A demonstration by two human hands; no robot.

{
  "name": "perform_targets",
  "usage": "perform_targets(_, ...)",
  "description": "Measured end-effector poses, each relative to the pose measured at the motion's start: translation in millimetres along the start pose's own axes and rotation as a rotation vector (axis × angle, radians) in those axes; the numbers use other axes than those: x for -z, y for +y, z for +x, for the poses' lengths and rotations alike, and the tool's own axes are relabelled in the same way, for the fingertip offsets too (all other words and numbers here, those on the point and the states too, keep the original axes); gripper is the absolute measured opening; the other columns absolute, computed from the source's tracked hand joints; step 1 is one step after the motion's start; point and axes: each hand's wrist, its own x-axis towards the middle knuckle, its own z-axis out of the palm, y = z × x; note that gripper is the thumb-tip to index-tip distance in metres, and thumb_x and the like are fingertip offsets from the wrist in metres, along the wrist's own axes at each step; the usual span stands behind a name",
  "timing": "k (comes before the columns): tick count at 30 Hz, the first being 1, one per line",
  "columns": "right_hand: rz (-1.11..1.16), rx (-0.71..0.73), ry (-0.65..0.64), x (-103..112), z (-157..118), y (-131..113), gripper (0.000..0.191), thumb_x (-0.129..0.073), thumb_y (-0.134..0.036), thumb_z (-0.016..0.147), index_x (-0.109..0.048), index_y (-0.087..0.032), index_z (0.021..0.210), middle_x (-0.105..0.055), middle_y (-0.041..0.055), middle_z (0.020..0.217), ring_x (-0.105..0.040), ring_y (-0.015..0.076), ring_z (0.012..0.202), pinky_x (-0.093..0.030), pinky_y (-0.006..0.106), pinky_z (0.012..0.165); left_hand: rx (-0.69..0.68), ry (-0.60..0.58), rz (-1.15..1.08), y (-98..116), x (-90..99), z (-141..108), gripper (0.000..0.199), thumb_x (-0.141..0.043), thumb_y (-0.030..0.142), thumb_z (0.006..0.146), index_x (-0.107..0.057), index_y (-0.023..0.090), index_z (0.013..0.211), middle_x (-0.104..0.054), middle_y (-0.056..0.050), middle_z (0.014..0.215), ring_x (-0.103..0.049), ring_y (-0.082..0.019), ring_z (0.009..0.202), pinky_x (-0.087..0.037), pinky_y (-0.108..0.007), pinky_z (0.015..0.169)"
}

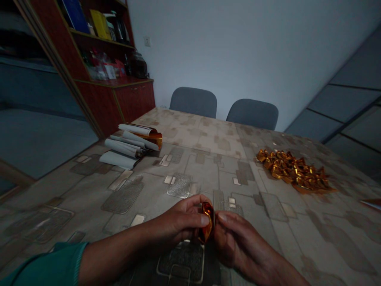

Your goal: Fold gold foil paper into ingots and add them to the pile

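Observation:
Near the front of the patterned table (pixel 205 159), a shiny orange-gold foil piece (pixel 207 222) is held upright between my hands. My left hand (pixel 186 218) pinches it, with the thumb across its near face and the fingers behind. My right hand (pixel 235 240) is closed at its right edge, thumb and fingertips pressed together there. Many similar folded gold foil pieces (pixel 293 171) lie in a group at the right. Curled sheets (pixel 127 145), pale outside and gold inside, rest at the left.
Two grey chairs (pixel 193 102) stand behind the table's far edge. A red-brown cabinet (pixel 133 99) with bottles, bags and a glass jar is at the back left. A flat orange-edged item (pixel 372 203) lies at the right edge.

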Motion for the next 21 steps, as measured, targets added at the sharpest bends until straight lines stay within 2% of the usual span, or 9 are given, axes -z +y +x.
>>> perform_targets(6,-0.043,-0.026,0.034,0.8,-0.8,-1.2,0.037,-0.085,-0.043,0.077,-0.067,-0.011,0.078,-0.054,-0.0046,0.055,-0.04,0.002,0.043,-0.03,0.012,0.041,0.015,-0.033,0.0,-0.5,3.5,1.0,0.036,-0.083,0.033,0.075,-0.058,0.018,0.095,-0.06,0.002,0.08,-0.057,-0.01,0.067,-0.042,-0.021,0.063)
perform_targets(11,-0.055,-0.02,0.073,1.0,-1.3,-1.5,0.035,-0.086,-0.041,0.076,-0.066,-0.012,0.075,-0.051,-0.0053,0.053,-0.039,0.0033,0.044,-0.03,0.014,0.043,0.002,-0.045,0.018,-2.2,6.5,1.7,0.04,-0.085,0.032,0.073,-0.057,0.018,0.097,-0.061,0.002,0.082,-0.058,-0.009,0.068,-0.04,-0.019,0.059)
perform_targets(18,-0.064,0.013,0.027,-3.0,-1.7,-2.2,0.033,-0.085,-0.039,0.077,-0.068,-0.011,0.072,-0.051,-0.0042,0.054,-0.037,0.0036,0.046,-0.026,0.015,0.043,0.014,-0.073,0.051,-4.2,8.4,3.1,0.04,-0.086,0.027,0.069,-0.058,0.018,0.095,-0.062,0.002,0.082,-0.056,-0.009,0.068,-0.04,-0.019,0.06)
perform_targets(21,-0.046,0.012,0.006,-4.4,-1.5,-2.3,0.031,-0.083,-0.039,0.079,-0.072,-0.011,0.079,-0.052,-0.0038,0.056,-0.037,0.004,0.047,-0.028,0.015,0.044,0.037,-0.055,0.025,-0.5,3.6,1.1,0.039,-0.086,0.027,0.069,-0.059,0.017,0.095,-0.061,0.002,0.08,-0.056,-0.01,0.069,-0.04,-0.019,0.06)
